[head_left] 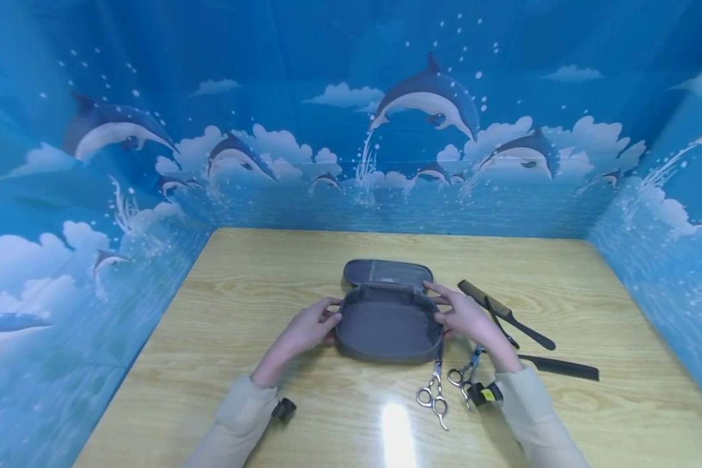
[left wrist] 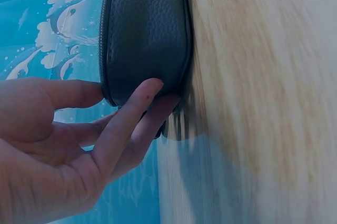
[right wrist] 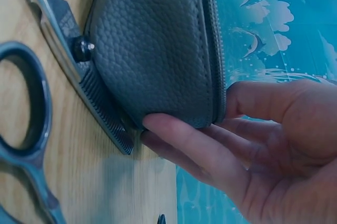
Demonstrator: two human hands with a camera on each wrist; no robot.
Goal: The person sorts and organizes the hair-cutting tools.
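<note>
A grey leather zip case (head_left: 389, 325) lies unzipped on the table, its lid (head_left: 386, 271) folded back behind it. My left hand (head_left: 310, 323) holds the left end; in the left wrist view the thumb is at the zipped rim and the fingers (left wrist: 129, 116) lie against the outer wall. At the opposite end my right hand (head_left: 467, 316) holds the case the same way, fingers (right wrist: 195, 150) on the pebbled side. Nothing shows inside the case. Scissors (head_left: 439, 390) lie by its front right corner, and a toothed blade (right wrist: 102, 95) lies against its base.
Beneath my right forearm lies a second pair of scissors (head_left: 461, 377). To the right are a brown-and-black comb (head_left: 506, 312), a thin dark tool (head_left: 500, 322) and a black comb (head_left: 564, 367). A dolphin-printed blue curtain (head_left: 327, 117) walls the table's back and sides.
</note>
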